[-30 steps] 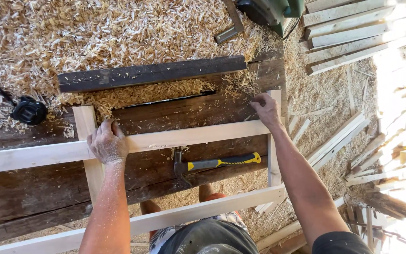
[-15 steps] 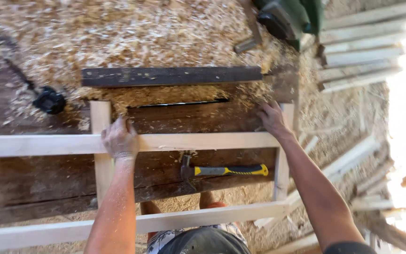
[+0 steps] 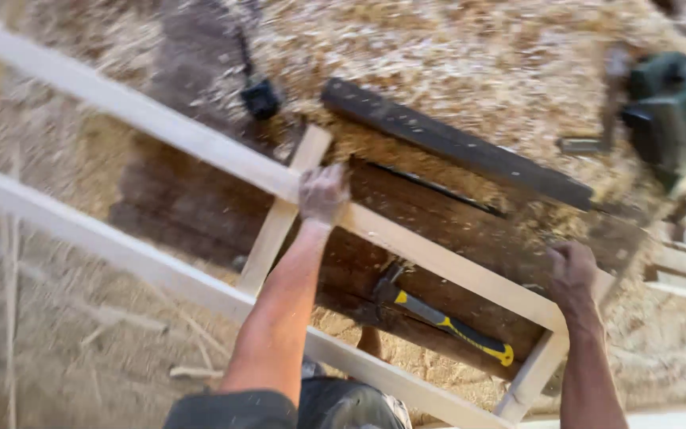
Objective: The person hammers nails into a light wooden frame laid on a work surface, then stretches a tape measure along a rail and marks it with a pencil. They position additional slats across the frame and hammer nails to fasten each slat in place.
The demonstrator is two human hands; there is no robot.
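Tilted view since — sawdust-strewn workbench, both hands

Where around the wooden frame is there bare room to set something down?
Bare dark bench boards show inside the frame, beyond the left hand. The bay between the hands holds the hammer. Past the dark plank, shavings and a green power tool crowd the top.

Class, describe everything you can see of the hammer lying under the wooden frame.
The hammer has a dark metal head and a yellow-and-black grip. It lies flat and diagonal on dark weathered boards, head to the upper left, yellow butt to the lower right, between the pale frame's two long rails. Neither hand touches it.
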